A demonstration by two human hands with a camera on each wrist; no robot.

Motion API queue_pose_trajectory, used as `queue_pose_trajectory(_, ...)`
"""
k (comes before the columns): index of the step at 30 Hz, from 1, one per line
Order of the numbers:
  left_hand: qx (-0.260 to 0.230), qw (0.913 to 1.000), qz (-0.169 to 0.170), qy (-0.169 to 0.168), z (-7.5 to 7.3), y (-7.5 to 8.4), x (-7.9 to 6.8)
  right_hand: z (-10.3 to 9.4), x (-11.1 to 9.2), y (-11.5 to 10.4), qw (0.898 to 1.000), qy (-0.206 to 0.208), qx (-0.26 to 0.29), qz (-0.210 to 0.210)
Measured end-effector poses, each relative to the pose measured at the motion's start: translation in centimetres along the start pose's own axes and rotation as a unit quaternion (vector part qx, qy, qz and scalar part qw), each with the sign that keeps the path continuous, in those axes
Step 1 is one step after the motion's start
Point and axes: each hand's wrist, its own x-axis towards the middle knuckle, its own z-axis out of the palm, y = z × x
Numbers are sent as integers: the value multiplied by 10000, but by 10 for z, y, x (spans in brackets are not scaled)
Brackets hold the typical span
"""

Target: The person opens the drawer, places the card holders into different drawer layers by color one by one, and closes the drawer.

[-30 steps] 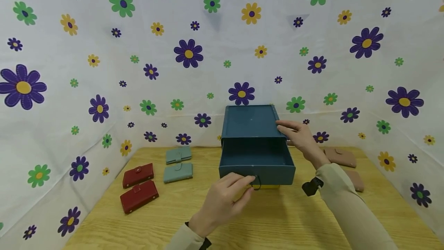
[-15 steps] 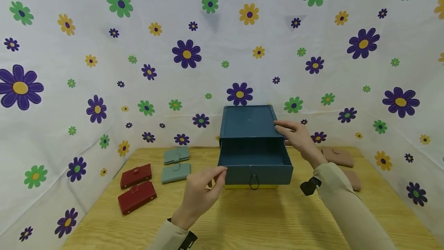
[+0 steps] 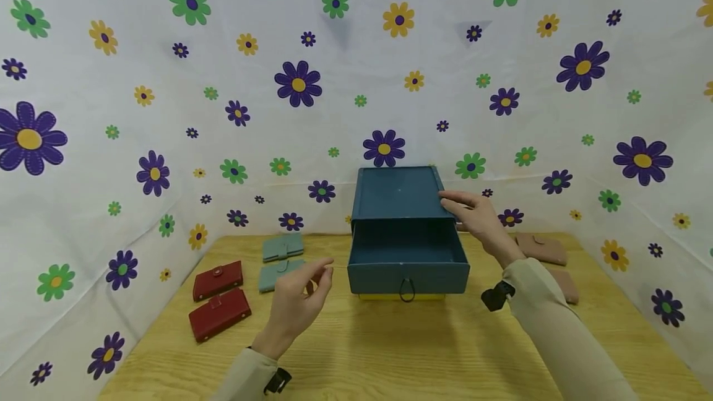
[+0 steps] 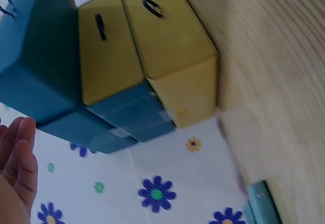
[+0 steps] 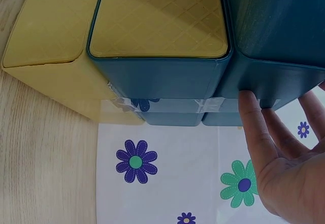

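A stack of drawer boxes stands on the table, its top blue drawer (image 3: 409, 278) pulled out with a dark loop pull on its front. In the head view the drawer's visible inside holds nothing. My right hand (image 3: 486, 224) rests on the right edge of the blue casing (image 3: 398, 194), and the right wrist view has its extended fingers (image 5: 254, 125) touching the side. My left hand (image 3: 298, 302) hovers left of the drawer, loosely bent and holding nothing, partly in front of a light teal wallet (image 3: 273, 276). Yellow drawer fronts (image 4: 109, 51) sit beneath the blue one.
Two red wallets (image 3: 220, 314) lie at the left of the wooden table (image 3: 401, 357). Another teal wallet (image 3: 283, 246) lies behind the first. Two pinkish-brown wallets (image 3: 541, 249) lie at the right, one partly behind my sleeve. A flower-patterned cloth (image 3: 345, 110) surrounds the table.
My left hand has let go of the loop pull and moved left, away from the drawer. The drawer remains pulled out. My right hand stays on the casing.
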Motion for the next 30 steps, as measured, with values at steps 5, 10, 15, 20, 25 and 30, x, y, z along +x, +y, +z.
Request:
queue_pose_trajectory(5, 337, 9987, -346, -159, -3, -25, -12, 0, 1, 2, 10000, -25, 19, -22)
queue_pose_trajectory(10, 736, 9943, -680, -356, -7, -47, -24, 0, 0, 3, 10000, -30, 4, -17)
queue_pose_trajectory(15, 1381, 9776, -1234, -1000, -12, -66, -30, 0, 1, 3, 10000, -20, -1, -16)
queue_pose_trajectory(20, 1692, 9562, -1802, -1570, -20, -88, -38, 0, 1, 2, 10000, -45, 1, 15)
queue_pose_trajectory(25, 1690, 9399, -2173, -2021, -27, -106, -42, -1, 0, 2, 10000, -38, -28, 22)
queue_pose_trajectory(30, 1679, 9254, -2482, -2318, -31, -120, -44, -1, 2, 0, 10000, -51, -10, 28)
